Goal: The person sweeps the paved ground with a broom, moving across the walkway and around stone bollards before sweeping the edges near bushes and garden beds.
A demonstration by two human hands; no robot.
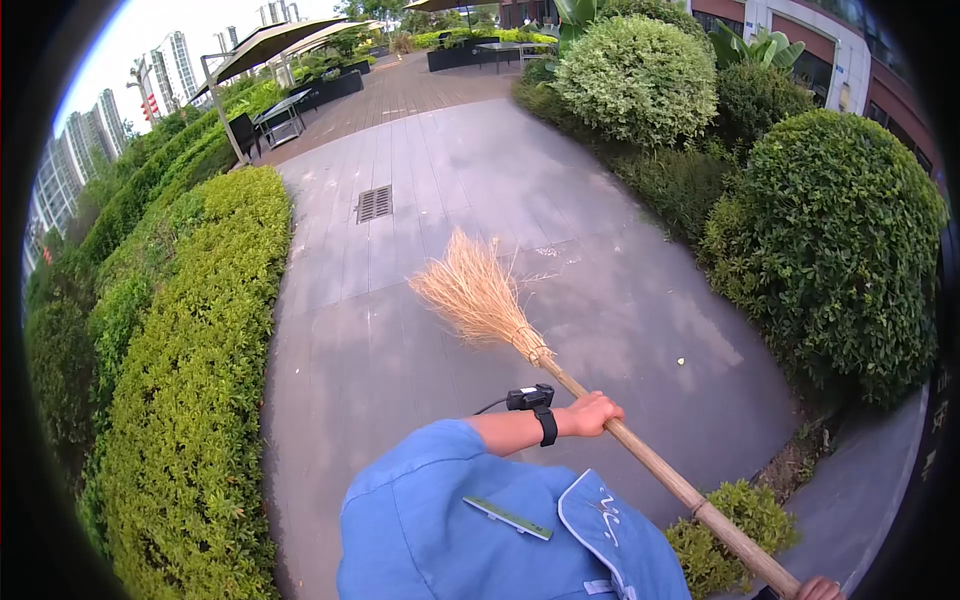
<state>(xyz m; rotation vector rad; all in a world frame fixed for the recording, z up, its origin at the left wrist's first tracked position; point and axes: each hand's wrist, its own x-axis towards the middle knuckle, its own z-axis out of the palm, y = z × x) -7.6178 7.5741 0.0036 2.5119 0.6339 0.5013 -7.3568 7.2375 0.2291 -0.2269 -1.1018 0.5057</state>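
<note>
A straw broom (470, 295) with a long wooden handle slants across the view, its bristles toward the path's middle and its handle running down to the lower right. My left hand (592, 413) is wrapped round the handle a little below the bound bristles. On that wrist sits a black strap with a small dark device (530, 399). Farther down, at the bottom right edge, my right hand (820, 589) closes round the handle near its end; the frame cuts off part of it. Whether the bristles touch the paving is hard to tell.
A trimmed hedge (190, 380) borders the grey paved path (340, 390) on the left. Rounded bushes (830, 250) line the right, with a small shrub (735, 530) close by. A drain grate (375, 204) lies ahead. Farther off stand parasols (265, 45) and a table (283, 112).
</note>
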